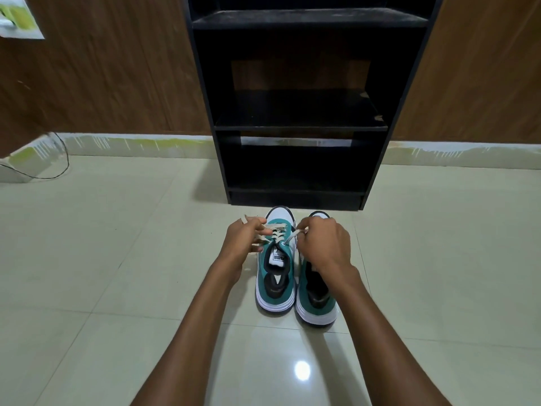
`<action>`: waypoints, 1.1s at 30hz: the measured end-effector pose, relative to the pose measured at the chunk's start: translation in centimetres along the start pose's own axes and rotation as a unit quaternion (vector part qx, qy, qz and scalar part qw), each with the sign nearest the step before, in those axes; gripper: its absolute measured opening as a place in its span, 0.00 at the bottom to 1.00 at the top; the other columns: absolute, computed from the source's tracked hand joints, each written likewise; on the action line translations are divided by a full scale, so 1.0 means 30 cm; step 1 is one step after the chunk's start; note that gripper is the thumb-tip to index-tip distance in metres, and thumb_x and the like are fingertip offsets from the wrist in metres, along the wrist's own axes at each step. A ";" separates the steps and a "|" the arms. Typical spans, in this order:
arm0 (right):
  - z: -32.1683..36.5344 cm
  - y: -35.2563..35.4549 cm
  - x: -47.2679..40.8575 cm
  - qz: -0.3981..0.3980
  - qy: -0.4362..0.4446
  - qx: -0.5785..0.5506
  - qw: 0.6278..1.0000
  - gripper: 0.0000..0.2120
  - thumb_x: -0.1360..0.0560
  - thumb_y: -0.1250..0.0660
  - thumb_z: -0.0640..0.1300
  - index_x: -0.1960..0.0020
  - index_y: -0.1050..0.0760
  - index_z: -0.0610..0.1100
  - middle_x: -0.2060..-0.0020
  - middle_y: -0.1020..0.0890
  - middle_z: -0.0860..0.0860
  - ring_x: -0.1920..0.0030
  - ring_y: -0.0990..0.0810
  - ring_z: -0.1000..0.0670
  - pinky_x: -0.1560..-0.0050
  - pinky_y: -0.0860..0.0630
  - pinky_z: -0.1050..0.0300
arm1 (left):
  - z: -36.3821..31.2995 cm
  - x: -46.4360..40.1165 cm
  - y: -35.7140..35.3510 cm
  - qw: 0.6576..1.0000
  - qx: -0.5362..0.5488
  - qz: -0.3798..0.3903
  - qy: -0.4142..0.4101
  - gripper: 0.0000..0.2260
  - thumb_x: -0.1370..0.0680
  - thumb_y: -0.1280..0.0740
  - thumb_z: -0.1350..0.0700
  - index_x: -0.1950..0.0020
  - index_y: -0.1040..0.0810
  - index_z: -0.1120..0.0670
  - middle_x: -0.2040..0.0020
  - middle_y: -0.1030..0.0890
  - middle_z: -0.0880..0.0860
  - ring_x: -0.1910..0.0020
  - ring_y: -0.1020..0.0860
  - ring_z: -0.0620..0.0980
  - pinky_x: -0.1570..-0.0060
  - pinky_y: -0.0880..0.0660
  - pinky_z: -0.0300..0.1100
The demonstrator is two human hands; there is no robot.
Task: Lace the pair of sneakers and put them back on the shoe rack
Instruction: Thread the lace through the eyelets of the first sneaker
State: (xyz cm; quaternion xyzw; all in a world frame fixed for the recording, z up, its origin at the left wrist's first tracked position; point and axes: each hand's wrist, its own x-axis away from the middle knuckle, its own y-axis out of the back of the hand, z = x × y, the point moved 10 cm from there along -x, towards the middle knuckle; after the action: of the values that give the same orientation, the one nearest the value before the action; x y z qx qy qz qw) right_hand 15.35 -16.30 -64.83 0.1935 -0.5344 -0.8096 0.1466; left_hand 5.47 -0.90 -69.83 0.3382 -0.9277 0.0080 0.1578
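Sneakers on floor tiles, side by side, toes toward black shoe rack | left sneaker half laced | right sneaker front hidden by right hand | left hand and right each pinch an end of the white lace (ends partly hidden) | cable far left.

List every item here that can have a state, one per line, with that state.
Left sneaker: upright on the floor, partly laced, lace ends being pulled.
Right sneaker: upright beside it, lacing hidden by the right hand.
White lace: threaded through the front eyelets, untied.
Left hand: pinching one lace end.
Right hand: pinching the other lace end.
Shoe rack: visible shelves hold nothing.
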 end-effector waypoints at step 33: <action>0.002 -0.064 -0.077 0.081 -0.049 -0.475 0.875 0.08 0.18 0.34 0.43 0.43 0.19 0.41 0.56 0.14 0.41 0.65 0.13 0.36 0.64 0.16 0.42 | -0.187 0.004 -0.049 0.911 -0.256 0.048 -0.320 0.08 0.21 0.30 0.63 0.45 0.16 0.53 0.58 0.29 0.47 0.68 0.23 0.45 0.64 0.26 0.34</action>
State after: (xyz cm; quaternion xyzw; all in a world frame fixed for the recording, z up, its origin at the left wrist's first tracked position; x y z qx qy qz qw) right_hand 17.28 -14.47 -66.22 0.0163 -0.1057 -0.9597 0.2599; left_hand 7.91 -1.43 -64.60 0.2251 -0.9138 -0.3313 -0.0672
